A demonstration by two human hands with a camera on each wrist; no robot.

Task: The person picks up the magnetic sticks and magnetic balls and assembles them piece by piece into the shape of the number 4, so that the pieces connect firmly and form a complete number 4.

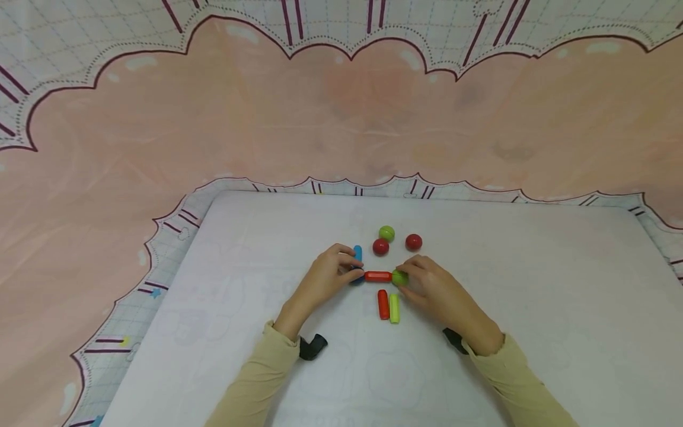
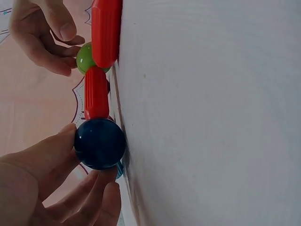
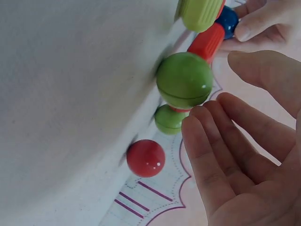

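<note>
My left hand (image 1: 326,276) pinches a dark blue ball (image 2: 100,143) between thumb and fingers. A light blue rod (image 1: 358,253) extends from the ball's far side, partly behind the fingers. From the same ball a red rod (image 1: 378,276) runs right to a green ball (image 1: 399,278), forming a straight piece on the table. Around that green ball my right hand (image 1: 437,290) is held with fingers extended; in the right wrist view its thumb stands apart from the ball and the fingertips are right beside it.
Beyond the hands lie another green ball (image 1: 386,233) and two red balls, one red ball (image 1: 380,247) close to it and another red ball (image 1: 413,242) farther right. Nearer me, a loose red rod (image 1: 383,304) and a yellow-green rod (image 1: 394,308) lie side by side on the white table (image 1: 533,267).
</note>
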